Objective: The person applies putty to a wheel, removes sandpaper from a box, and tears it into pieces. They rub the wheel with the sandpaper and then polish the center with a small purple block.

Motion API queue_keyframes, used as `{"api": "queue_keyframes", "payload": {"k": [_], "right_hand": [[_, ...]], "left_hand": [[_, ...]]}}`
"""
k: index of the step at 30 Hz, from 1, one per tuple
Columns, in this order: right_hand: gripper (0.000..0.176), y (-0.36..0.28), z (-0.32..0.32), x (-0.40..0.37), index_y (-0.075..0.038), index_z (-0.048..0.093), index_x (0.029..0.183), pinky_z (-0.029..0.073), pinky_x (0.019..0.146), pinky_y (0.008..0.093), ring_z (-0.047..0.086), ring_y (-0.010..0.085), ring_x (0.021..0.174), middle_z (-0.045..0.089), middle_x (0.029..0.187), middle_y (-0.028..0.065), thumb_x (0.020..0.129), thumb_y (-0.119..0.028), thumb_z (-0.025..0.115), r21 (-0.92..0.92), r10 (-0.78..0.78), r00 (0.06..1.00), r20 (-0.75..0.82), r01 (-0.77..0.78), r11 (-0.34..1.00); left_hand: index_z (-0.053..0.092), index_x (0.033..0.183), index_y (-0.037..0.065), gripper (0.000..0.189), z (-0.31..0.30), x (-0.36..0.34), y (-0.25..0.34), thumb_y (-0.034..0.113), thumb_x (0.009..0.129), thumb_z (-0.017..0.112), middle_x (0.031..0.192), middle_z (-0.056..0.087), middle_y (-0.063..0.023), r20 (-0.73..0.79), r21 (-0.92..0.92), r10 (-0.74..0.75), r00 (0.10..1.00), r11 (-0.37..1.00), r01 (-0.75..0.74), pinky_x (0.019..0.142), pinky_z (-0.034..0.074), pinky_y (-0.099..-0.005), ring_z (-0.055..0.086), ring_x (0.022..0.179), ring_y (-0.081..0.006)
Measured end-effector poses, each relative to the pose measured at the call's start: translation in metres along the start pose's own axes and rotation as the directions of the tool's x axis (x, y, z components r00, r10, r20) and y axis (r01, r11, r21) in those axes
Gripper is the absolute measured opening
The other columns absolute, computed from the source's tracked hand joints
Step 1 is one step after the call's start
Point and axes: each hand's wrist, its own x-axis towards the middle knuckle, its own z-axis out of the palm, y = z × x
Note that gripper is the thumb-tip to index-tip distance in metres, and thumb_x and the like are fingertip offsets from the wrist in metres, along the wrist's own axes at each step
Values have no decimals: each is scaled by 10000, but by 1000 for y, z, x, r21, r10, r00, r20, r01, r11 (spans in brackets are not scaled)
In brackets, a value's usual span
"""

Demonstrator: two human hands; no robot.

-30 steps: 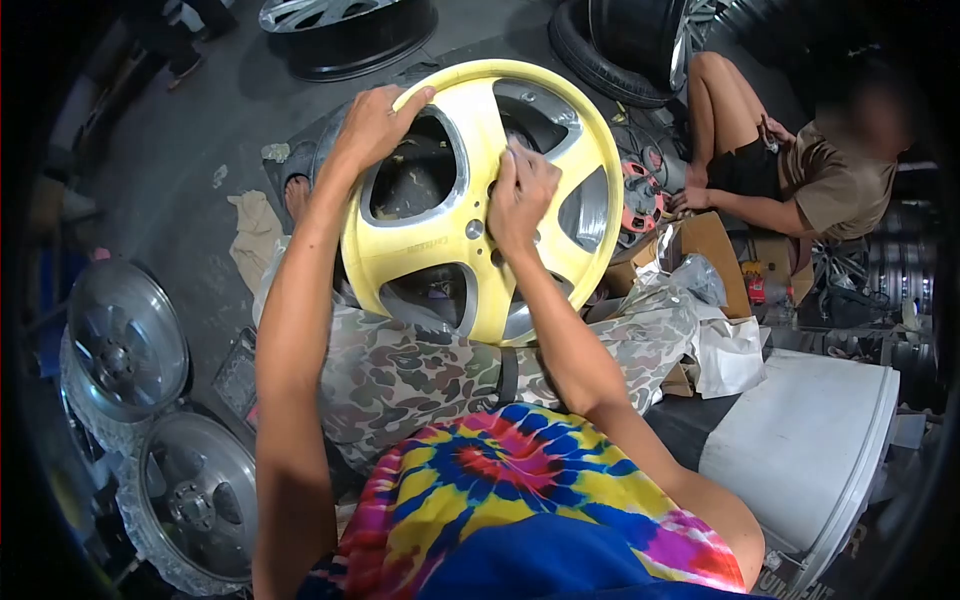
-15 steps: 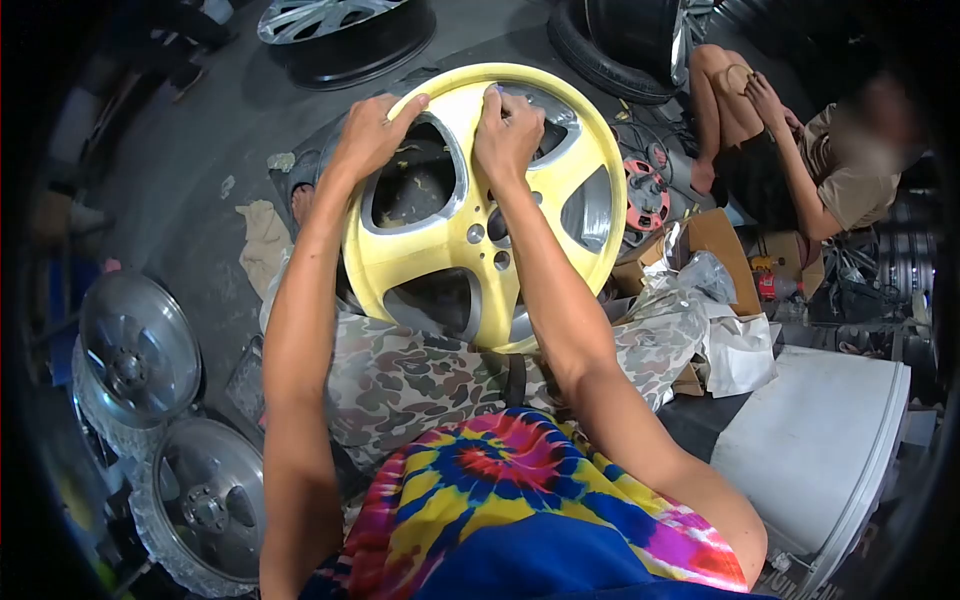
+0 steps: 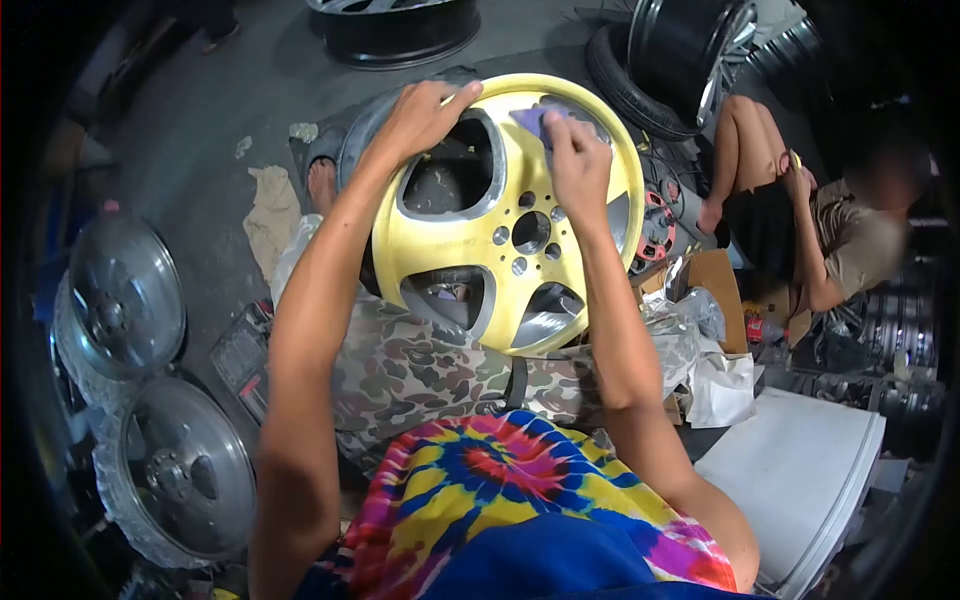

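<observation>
A yellow-coated car wheel [image 3: 440, 240] with bare grey edges round its openings leans across my lap, face up. At its upper left rim, my left hand [image 3: 425, 122] is closed over the edge, thumb on the face. My right hand [image 3: 580, 165] pinches a small piece of purple sandpaper [image 3: 538, 122] against the upper spoke, beside the opening at upper right. Part of the sandpaper is hidden under the fingers. Camouflage trousers [image 3: 430, 365] cover my legs below the wheel.
Two shiny wheels [image 3: 128, 295] stand at the left. A black-barrelled wheel [image 3: 405, 38] lies ahead. A seated person [image 3: 845, 235] handles something small at the right, near a cardboard box [image 3: 718, 285], a red reel [image 3: 655, 228] and a large white container [image 3: 800, 470].
The wheel appears turned and shifted right in view, and my hands shift with it. More of the purple sandpaper shows in my right hand. The seated person's hands are lower.
</observation>
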Motion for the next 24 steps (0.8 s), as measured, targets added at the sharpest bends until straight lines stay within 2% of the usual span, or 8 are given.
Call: {"api": "queue_keyframes", "payload": {"k": [3,4,6,8,12,18,20,24], "right_hand": [[263,1,-11,-24,-92,764,1141,500,796,373,570,241,920,683,1176,65,885,-125,712,-237,-531,778,336,616,752],[263,12,-12,-34,-92,764,1141,500,796,373,570,241,920,683,1176,65,885,-125,712,-229,-531,774,346,618,752],[367,28,-15,-49,-76,732,1232,485,823,345,572,239,916,688,1229,47,870,-131,714,-181,-495,501,709,809,560],[300,42,-17,-30,-94,768,1122,480,804,330,570,196,915,647,1251,3,830,-153,728,-149,-533,478,698,825,545],[268,19,-7,48,-123,782,1066,443,871,332,541,181,1057,624,1210,-34,859,-234,654,-226,-519,230,823,971,72],[174,9,-13,55,-118,768,890,426,900,329,518,188,1086,595,1074,-33,871,-234,640,-89,-392,92,916,996,25],[165,6,-13,70,-121,765,858,428,904,331,516,187,1086,590,1083,-39,879,-232,645,-156,-455,152,878,987,30],[239,13,-11,73,-139,782,1062,432,948,347,517,193,1121,592,1215,-44,881,-214,645,-167,-463,164,871,985,34]], "left_hand": [[734,1028,-57,716,1,0,7,620,1010,502,863,701,-271,18,-23,-31,999,999,31,807,505,-458,680,823,-376],[729,1030,-60,724,1,-1,8,625,1012,495,857,698,-271,22,-31,-55,998,998,55,804,505,-455,680,822,-370],[716,991,-75,751,9,1,-1,634,1020,472,799,674,-268,-55,-47,-7,998,999,5,779,502,-453,653,766,-343],[696,950,-90,759,6,0,0,623,1033,450,736,643,-260,-38,-63,-41,998,997,39,754,496,-455,615,716,-326],[681,926,-96,755,-2,-4,-2,606,1046,431,697,617,-255,-32,-129,-95,995,988,90,733,491,-457,586,681,-300],[705,983,-73,658,9,-9,-2,535,1047,462,771,671,-278,-58,-125,-80,995,989,72,793,526,-480,692,783,-420],[736,1092,-28,616,16,-5,-3,544,1033,514,845,720,-225,-18,-163,47,999,985,-50,778,512,-428,674,779,-294],[735,1156,-12,584,18,-4,-10,527,1015,560,911,738,-215,-15,-147,84,996,985,-85,792,518,-418,683,809,-316]]}}
